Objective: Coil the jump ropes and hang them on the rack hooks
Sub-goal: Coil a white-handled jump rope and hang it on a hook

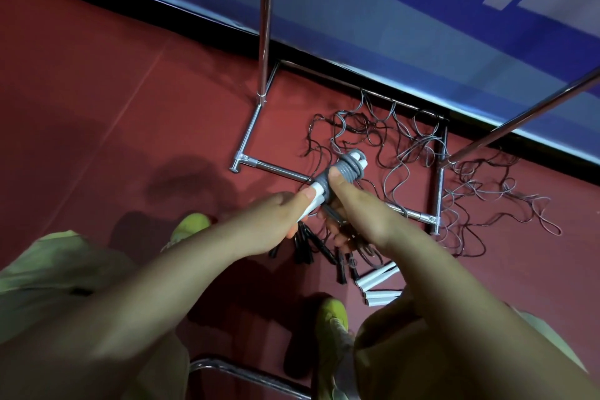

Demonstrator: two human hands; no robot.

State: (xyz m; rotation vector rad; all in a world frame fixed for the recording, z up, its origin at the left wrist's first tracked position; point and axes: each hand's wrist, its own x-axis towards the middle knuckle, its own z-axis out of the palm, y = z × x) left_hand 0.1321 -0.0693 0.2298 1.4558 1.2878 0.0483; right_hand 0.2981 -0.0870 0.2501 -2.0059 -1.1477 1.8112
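Both hands are gripping one coiled rope above the rack base.

The left hand (pixel 285 217) is pinching the white handles (pixel 313 201) while the right hand (pixel 354 204) is curling round the grey coil (pixel 345 169), thumb pressing its wraps. Keeping that thumb down should stop the coil springing loose before hanging. More ropes (pixel 422 153) are lying tangled on the floor (pixel 130 91) across the rack (pixel 264 26).

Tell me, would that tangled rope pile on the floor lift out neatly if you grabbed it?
Probably not. The rope pile looks thin and floppy, lying in loose loops, so it would likely sag. Strands cross each other and the rack's base bars, so it may snag.
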